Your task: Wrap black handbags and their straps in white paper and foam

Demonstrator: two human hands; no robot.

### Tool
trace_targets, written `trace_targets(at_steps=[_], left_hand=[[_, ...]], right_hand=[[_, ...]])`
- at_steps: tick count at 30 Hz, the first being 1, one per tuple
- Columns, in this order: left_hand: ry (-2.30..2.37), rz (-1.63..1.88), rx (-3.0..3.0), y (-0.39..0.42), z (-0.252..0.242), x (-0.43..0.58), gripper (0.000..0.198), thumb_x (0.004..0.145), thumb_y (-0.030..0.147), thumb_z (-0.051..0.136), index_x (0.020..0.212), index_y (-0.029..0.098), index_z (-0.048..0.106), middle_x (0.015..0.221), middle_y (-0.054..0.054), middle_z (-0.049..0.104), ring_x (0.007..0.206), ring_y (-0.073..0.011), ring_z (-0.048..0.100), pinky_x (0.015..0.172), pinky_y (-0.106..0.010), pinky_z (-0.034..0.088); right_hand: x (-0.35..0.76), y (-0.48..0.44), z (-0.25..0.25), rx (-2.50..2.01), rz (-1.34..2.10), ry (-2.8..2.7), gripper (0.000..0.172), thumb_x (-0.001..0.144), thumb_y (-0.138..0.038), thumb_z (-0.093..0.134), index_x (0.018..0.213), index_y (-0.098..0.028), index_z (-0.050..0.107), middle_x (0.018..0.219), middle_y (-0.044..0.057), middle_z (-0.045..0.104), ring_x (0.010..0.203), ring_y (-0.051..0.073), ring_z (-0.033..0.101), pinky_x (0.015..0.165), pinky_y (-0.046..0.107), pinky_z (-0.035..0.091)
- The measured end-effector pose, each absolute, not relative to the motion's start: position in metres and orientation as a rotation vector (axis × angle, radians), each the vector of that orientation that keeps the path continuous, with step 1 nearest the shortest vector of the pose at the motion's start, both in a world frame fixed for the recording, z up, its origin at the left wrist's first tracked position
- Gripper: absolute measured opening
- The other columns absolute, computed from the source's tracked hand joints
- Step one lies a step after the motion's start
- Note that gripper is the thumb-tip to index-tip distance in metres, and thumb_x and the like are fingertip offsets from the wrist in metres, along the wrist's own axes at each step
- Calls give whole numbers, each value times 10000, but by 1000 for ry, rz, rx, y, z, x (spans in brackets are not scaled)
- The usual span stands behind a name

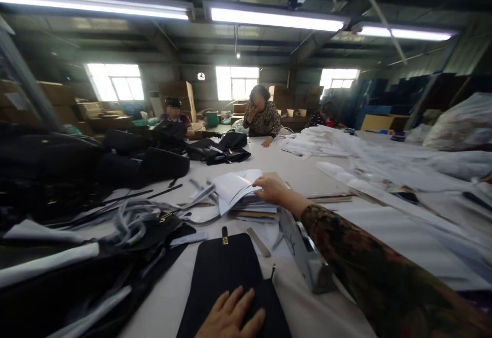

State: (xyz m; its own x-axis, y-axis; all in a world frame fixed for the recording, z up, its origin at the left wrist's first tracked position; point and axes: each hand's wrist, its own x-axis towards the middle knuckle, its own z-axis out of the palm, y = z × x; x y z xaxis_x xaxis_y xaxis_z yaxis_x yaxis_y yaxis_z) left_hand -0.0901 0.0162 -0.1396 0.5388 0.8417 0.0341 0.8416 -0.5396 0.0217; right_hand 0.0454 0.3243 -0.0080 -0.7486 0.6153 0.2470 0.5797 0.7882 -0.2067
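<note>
My left hand (232, 315) lies flat on a black bag (226, 266) at the bottom of the head view, fingers stretched out. A small clasp with gold-coloured metal (225, 236) sits near the bag's far edge. My right arm reaches forward, and its hand (271, 189) pinches the edge of white paper sheets (236, 186) on top of a stack. Below those sheets, the stack (253, 214) shows grey and brownish layers. A short flat grey-beige strip (258, 241) lies between stack and bag.
Black bags (154, 166) pile up on the left, with pale straps or wrapping strips (128, 220) nearer. A grey metal device (307, 256) stands right of the bag. White sheets (403, 235) cover the right side. Across the table (269, 156) a person (263, 115) leans in; others sit nearby.
</note>
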Motion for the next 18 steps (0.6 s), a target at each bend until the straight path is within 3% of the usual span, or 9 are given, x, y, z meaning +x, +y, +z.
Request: trace_targets(at_steps=[9,18], left_hand=[[1555,285,2833,12,-142,-88,471,990,317,517,1450,378,438,1400,-91,596,1182,-296,631,965,-393,494],[1530,343,2916,12,-141,-92,480,984,313,531,1451,362,432,1353,-102,630,1144,-298,664,934,-386,534]], right_hand=[[-27,330,-27,-910,56,-2820,338,864,-228,613,1183,-176,710,1269,123,665,1150,261,616,999,329,458],[-27,350,-30,-979,-78,-2898,318,855,-157,586,1133,-211,731,1204,115,686,1084,252,633,939,329,466]])
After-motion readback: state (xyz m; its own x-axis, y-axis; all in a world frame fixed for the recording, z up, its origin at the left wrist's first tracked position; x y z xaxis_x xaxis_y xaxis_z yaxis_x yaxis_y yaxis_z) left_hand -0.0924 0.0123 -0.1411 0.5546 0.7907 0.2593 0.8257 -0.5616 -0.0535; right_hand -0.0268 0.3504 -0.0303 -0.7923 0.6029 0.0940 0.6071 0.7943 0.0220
